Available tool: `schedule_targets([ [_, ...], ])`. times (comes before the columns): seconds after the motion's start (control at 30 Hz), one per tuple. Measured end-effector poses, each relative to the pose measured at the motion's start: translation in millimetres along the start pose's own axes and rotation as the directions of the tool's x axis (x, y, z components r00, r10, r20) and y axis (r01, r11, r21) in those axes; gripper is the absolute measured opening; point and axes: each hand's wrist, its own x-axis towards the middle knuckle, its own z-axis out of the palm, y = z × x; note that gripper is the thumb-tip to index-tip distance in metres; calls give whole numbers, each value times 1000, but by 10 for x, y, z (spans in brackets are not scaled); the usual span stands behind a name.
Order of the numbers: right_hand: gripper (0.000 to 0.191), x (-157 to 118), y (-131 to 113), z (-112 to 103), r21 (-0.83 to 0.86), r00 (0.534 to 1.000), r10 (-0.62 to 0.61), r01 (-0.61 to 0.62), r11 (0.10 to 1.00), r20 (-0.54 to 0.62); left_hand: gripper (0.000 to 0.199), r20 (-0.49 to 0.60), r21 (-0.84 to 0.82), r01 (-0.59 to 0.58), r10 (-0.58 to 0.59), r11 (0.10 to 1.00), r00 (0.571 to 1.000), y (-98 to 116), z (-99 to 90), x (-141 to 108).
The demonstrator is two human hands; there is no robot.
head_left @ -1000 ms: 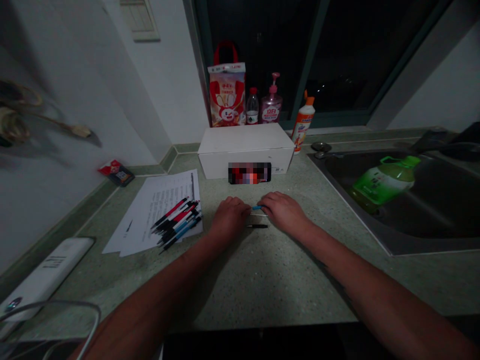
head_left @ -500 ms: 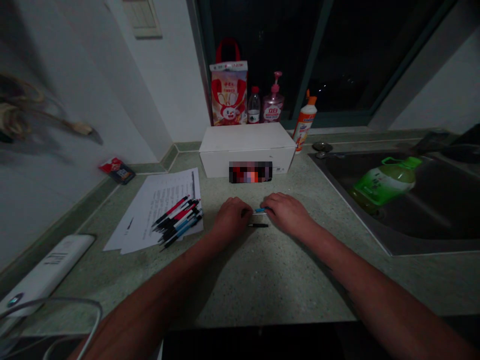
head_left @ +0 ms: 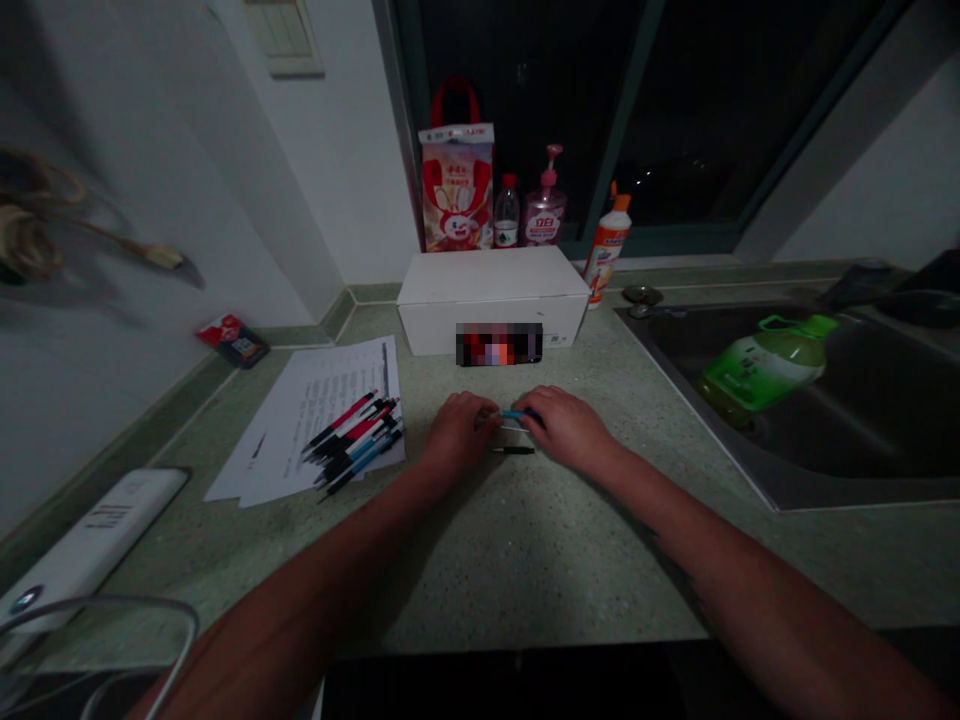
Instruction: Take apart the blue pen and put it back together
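Two hands: left hand (head_left: pixel 457 432) and right hand (head_left: pixel 566 428) curl inward, fingertips closing from either side on a slim blue-and-white pen part (head_left: pixel 516 414); the exact grip is partly hidden.
Pen part: held just above a speckled green countertop (head_left: pixel 525 560), near a short black pen piece (head_left: pixel 514 450).
Handling: light, stiff, smooth plastic, likely slippery; best pinched by its ends.
Nearby: loose black, red and blue ballpoint pens (head_left: pixel 356 440) lie on white printed sheets (head_left: pixel 330 375).

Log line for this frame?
left hand: at blue pen | right hand: at same pen | below: black pen part | beside: pen bundle on papers
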Motion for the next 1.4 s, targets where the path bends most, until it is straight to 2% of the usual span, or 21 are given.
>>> schedule_targets([
  [0.1, 10, -4, 15, 13, 63, 998, 53, -51, 997, -37, 16, 38, 52, -14, 12, 999, 999, 5, -28, -17],
  [0.27, 10, 1, 40, 14, 84, 992, 88, -81, 993, -92, 7, 115, 155, -48, 31, 987, 993, 26, -54, -25],
  [0.37, 12, 8, 83, -9, 12, 989, 122, -121, 993, -80, 13, 65, 161, -24, 13, 987, 998, 3, -64, -10],
  [0.5, 17, 14, 130, -42, -51, 984, 166, -170, 984, -71, 16, -54, 133, 98, -91, 986, 994, -41, -111, 19],
  [0.63, 16, 13, 136, -55, -61, 983, 167, -172, 983, -70, 16, -80, 147, 163, -152, 976, 985, -47, -169, 27],
  [0.8, 17, 10, 159, -35, -56, 980, 183, -188, 981, -80, 18, -91, 178, 145, -131, 973, 987, -57, -184, 16],
  [1.0, 13, 3, 116, 25, -20, 996, 68, -69, 997, -54, 18, -45, 169, 40, -33, 985, 998, -43, -137, 3],
  [1.1, 15, -1, 62, 38, 19, 1000, 4, -4, 1000, -26, 11, -33, 169, -43, 50, 985, 998, -20, -135, -21],
  [1.17, 25, -5, 36, 31, 46, 999, -12, 14, 999, -34, 14, -120, 167, -103, 124, 981, 985, -9, -146, -45],
  [1.23, 43, -12, 21, 15, 59, 998, -8, 11, 998, -55, 28, -227, 164, -176, 211, 971, 951, 6, -158, -74],
  [1.27, 51, -15, 18, 7, 61, 998, 1, 3, 998, -65, 30, -244, 159, -229, 263, 960, 933, 17, -159, -89],
  [1.33, 61, -20, 21, -6, 70, 996, 28, -22, 997, -86, 25, -161, 129, -353, 371, 927, 915, 49, -150, -120],
  [1.4, 60, -21, 36, -11, 88, 992, 52, -42, 995, -113, 20, 4, 90, -444, 446, 891, 895, 89, -123, -143],
])
